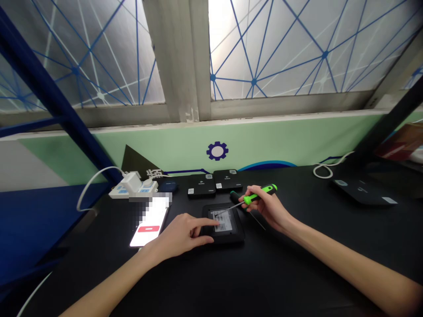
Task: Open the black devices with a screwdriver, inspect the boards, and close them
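Right hand (269, 209): fingers closed round the handle of the green screwdriver (259, 193) — shaft slants down-left, tip on the label of the black box (228, 235).
Left hand (185, 235): holds nothing; index finger stretched out onto the box top, other fingers curled.
Black box: flat on the black table (264, 273), between my hands, label up.
Phone (150, 224): lit, just left of the box, beside my left hand.
Behind: two more boxes (201, 185) side by side — power strip (132, 187) further left.

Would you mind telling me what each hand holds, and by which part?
The right hand holds a screwdriver by its green handle. The left hand grips nothing; its forefinger rests on the black box.
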Demonstrator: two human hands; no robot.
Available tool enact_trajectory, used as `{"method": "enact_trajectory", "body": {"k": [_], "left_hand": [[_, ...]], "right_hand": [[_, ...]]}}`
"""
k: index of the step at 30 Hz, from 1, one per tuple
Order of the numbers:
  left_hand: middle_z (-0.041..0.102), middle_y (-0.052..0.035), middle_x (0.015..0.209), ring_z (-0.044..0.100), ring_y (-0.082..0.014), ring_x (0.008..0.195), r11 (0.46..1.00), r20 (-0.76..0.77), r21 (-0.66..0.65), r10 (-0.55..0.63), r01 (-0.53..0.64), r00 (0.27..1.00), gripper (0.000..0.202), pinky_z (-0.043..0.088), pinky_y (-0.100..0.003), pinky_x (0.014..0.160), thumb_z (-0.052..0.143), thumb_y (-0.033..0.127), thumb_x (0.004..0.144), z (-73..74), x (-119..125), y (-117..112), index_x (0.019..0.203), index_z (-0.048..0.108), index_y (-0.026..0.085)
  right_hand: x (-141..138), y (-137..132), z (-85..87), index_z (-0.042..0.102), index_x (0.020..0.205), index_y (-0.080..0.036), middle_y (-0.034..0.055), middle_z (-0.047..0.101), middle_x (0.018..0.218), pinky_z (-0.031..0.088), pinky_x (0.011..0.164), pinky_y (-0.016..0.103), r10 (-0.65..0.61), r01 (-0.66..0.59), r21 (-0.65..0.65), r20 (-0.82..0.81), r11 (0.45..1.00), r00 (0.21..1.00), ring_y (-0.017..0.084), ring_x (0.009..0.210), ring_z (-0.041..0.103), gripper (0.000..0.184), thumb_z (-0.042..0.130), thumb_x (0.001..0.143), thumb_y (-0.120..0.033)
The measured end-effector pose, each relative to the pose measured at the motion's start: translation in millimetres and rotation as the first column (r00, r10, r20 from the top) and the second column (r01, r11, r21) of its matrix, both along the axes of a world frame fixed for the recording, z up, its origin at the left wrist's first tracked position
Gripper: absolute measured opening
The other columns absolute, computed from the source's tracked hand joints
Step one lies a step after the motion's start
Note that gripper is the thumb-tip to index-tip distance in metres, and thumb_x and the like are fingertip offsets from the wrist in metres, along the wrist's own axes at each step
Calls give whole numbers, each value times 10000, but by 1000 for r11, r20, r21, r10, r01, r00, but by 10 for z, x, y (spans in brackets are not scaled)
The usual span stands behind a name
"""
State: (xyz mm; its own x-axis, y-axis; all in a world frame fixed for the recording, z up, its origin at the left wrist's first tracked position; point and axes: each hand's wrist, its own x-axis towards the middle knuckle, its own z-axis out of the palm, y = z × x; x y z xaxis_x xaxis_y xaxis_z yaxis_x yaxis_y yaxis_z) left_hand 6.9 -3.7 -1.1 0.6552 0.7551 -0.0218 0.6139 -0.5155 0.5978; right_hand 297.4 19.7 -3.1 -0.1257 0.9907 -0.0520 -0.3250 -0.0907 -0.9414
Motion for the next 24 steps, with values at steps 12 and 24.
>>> {"method": "enact_trajectory", "body": {"k": [12, 24], "left_hand": [[506, 69, 578, 498, -121, 531, 964, -5, 184, 195, -191, 981, 387, 335, -223, 542, 558, 479, 980, 47, -18, 38, 1280, 654, 254], [571, 54, 608, 552, -145, 556, 968, -131, 168, 208, -185, 969, 495, 310, -235, 525, 515, 521, 981, 42, -14, 38, 1412, 574, 285]], "right_hand": [[-80, -20, 11, 695, 772, -154, 91, 761, 859, 603, 667, 281, 13, -13, -9, -18, 1000, 1000, 210, 767, 738, 341, 815, 793, -473], [-147, -34, 12, 715, 781, -150, 95, 758, 884, 625, 701, 271, 3, -3, -13, -41, 1000, 999, 209, 803, 741, 347, 825, 785, -480]]}}
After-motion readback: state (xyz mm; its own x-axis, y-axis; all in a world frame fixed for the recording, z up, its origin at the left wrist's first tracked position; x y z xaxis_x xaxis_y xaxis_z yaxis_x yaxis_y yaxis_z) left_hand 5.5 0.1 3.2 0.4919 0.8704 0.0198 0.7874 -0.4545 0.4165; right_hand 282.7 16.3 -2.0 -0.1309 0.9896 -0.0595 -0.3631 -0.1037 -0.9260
